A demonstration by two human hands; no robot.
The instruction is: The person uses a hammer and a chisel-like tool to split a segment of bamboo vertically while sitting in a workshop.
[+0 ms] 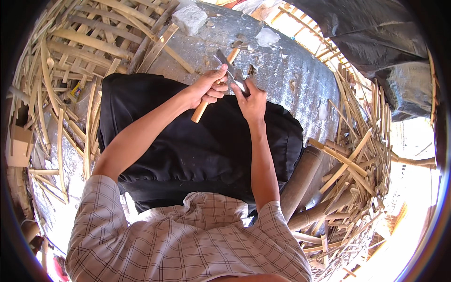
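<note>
My left hand (206, 88) is closed around a short, pale bamboo stick (200, 112), held slantwise above my lap. One end sticks out below the fist, the other beyond the fingers. My right hand (252, 101) grips a dark metal knife (233, 71); its handle is mostly hidden in the fingers. The blade crosses the stick just past my left hand, and its tip points up and to the left. My left thumb lies close by the blade; whether it presses on it I cannot tell. Black cloth (188, 145) covers my lap beneath both hands.
A grey, worn ground sheet (300, 61) spreads ahead, with a grey stone (189, 19) on it. Woven bamboo lattice (94, 42) lies at the far left. Split bamboo strips (357, 164) and a thick bamboo pole (303, 181) are heaped at right, below black sheeting (371, 33).
</note>
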